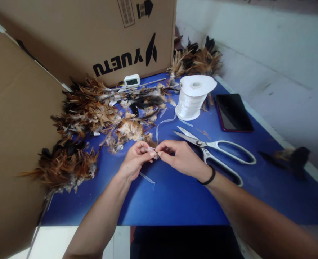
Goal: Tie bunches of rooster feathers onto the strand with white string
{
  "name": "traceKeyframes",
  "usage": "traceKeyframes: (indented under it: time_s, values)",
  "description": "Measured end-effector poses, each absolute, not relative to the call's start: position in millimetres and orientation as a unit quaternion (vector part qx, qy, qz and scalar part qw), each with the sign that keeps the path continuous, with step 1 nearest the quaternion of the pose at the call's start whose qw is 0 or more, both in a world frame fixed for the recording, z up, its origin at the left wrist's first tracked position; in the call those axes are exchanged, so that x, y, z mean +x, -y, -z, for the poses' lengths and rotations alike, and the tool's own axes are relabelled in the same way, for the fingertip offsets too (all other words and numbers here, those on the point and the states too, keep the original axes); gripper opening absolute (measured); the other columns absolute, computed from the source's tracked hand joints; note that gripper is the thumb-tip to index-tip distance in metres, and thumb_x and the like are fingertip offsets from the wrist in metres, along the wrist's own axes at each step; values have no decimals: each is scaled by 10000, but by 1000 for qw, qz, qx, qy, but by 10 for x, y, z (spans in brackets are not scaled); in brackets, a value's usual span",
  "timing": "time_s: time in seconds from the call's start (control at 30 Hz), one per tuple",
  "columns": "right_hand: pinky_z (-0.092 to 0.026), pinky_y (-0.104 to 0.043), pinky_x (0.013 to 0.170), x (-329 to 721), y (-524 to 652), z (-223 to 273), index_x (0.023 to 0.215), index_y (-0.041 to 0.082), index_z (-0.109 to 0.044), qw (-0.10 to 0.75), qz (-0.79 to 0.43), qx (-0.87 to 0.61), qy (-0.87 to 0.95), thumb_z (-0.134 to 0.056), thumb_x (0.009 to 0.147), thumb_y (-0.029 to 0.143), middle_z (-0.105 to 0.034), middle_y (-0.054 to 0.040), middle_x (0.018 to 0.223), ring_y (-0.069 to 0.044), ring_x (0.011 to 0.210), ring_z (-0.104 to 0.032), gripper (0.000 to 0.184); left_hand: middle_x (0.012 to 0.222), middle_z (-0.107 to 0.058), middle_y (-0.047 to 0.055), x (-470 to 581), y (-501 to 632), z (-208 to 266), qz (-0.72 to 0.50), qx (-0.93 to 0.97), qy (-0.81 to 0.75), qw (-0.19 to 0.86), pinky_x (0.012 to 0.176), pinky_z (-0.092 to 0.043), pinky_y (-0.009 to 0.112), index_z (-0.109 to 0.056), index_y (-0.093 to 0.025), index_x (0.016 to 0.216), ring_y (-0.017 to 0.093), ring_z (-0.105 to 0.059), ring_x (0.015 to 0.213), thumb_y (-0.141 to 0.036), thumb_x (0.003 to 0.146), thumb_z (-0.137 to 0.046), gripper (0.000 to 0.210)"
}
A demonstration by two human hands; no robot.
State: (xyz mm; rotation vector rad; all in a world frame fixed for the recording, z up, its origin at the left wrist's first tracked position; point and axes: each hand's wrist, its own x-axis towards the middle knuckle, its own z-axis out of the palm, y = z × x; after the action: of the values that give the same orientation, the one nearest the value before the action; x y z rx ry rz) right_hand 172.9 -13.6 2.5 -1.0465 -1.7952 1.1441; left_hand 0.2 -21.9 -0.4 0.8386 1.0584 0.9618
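Over the middle of the blue table, my left hand (134, 160) and my right hand (179, 156) meet with fingertips pinched together. Between them is the end of a sheer white ribbon (159, 127), which trails back to a white spool (192, 102). A small pale, fluffy bit shows under the fingertips; what it is I cannot make out. Just beyond my left hand lies a tan feather cluster (129, 130). Open-bladed scissors (206, 145) with white handles lie beside my right wrist. A short cut strip of ribbon (147, 177) rests below my hands.
Brown and black feather bunches (91, 115) spread along the left and back, with another feather bundle (67, 163) nearer me. Cardboard boxes (75, 39) wall the left and rear. A phone (234, 112), a small digital display (132, 81) and a dark blurred feather (299, 160) are also about.
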Motion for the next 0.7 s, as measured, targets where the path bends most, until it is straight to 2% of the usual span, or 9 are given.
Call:
traceKeyframes:
  time_s: [0.1,0.23,0.43,0.7]
  values:
    - [-456,-245,602,1728,118,-1,791,170,-646,362,-509,-413,663,-554,776,188,-686,-5,730,-121,645,-610,95,701,-642,-18,-3,221,5,-430,384,-463,674,673,-466,214,-487,-156,797,80,-600,638,-177,640,-764,319]
    - [-442,-242,587,1734,100,16,775,163,-653,355,-526,-415,652,-567,772,217,-683,-9,713,-121,635,-601,102,709,-643,-21,-6,229,12,-438,407,-464,654,692,-463,223,-484,-163,818,86,-606,651,-207,641,-772,341]
    - [-398,-228,558,1726,88,68,750,163,-640,341,-485,-420,687,-549,788,232,-645,2,679,-107,607,-545,120,705,-634,-27,6,232,41,-447,452,-468,614,681,-462,229,-465,-176,829,88,-594,643,-237,649,-768,358]
    - [-337,-222,535,1667,127,-9,712,170,-589,299,-413,-476,717,-523,767,165,-597,20,636,-97,565,-498,85,729,-630,-28,54,230,36,-448,490,-488,566,686,-471,215,-435,-187,823,84,-596,675,-211,660,-745,351]
